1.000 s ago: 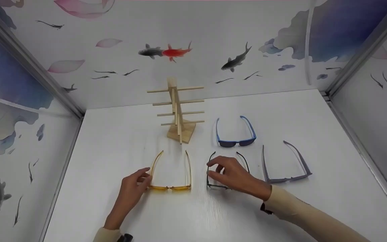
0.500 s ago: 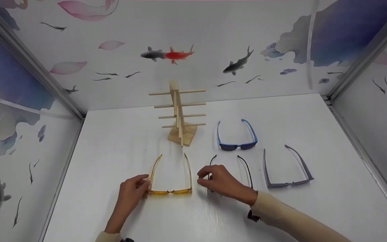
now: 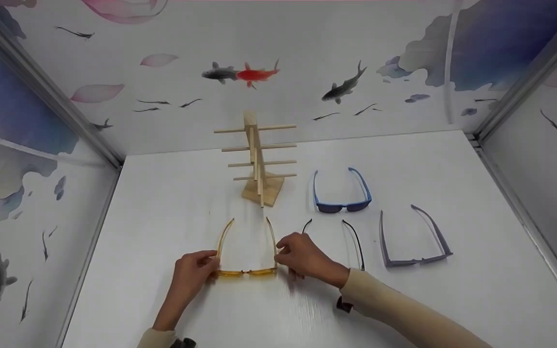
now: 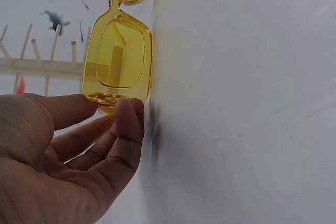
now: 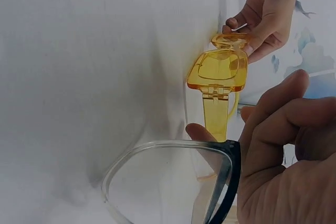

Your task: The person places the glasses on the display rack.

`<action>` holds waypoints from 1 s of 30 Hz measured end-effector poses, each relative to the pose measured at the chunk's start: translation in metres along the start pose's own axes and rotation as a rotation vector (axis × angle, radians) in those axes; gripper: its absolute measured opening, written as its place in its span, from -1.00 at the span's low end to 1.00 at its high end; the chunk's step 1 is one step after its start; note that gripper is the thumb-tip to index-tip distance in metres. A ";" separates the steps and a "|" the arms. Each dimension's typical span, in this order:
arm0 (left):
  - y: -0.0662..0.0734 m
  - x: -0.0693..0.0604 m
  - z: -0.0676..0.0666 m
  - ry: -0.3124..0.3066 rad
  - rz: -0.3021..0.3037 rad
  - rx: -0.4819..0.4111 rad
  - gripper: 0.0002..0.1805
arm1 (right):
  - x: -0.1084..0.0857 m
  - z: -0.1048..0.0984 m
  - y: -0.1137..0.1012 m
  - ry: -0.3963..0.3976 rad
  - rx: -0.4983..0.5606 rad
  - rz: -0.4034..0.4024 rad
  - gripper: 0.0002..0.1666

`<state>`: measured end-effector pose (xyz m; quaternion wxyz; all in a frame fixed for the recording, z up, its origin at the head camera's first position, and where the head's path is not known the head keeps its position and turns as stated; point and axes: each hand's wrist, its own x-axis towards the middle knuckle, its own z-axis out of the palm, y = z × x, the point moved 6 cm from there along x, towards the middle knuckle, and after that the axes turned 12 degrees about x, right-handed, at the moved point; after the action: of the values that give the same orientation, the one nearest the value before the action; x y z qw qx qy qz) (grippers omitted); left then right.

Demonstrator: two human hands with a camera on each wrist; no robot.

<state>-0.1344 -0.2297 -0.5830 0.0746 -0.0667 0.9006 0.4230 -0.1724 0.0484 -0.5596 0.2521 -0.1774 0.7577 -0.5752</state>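
Yellow clear-framed glasses lie on the white table, arms pointing away from me. My left hand pinches their left front corner between thumb and fingers; in the left wrist view the yellow lens rises above the fingertips. Close by the other arm of the yellow glasses is my right hand, fingers bent but spread apart, as the right wrist view shows. Whether a fingertip touches that arm I cannot tell. Black-and-clear glasses sit under my right hand, which hides much of their front in the head view.
A wooden display stand with several crossbars stands behind the yellow glasses. Blue sunglasses lie to its right, and grey-purple glasses lie farther right. Printed panels enclose the table at the back and both sides.
My right hand has moved left, from over the black-and-clear glasses to the right arm of the yellow glasses. My left hand has stayed at their left corner.
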 end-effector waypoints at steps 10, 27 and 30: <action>-0.001 -0.001 -0.001 0.015 -0.021 -0.021 -0.70 | 0.004 0.002 0.000 0.039 0.058 0.015 -0.52; 0.040 -0.005 -0.003 0.000 0.018 -0.110 -0.68 | -0.016 -0.030 -0.006 0.143 0.123 0.077 -0.47; 0.046 -0.006 -0.003 -0.002 0.029 -0.116 -0.67 | -0.019 -0.035 -0.007 0.159 0.132 0.067 -0.45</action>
<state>-0.1377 -0.2027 -0.5453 0.0654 -0.0572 0.8754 0.4755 -0.1775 0.0843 -0.5417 0.2214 -0.0886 0.7412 -0.6275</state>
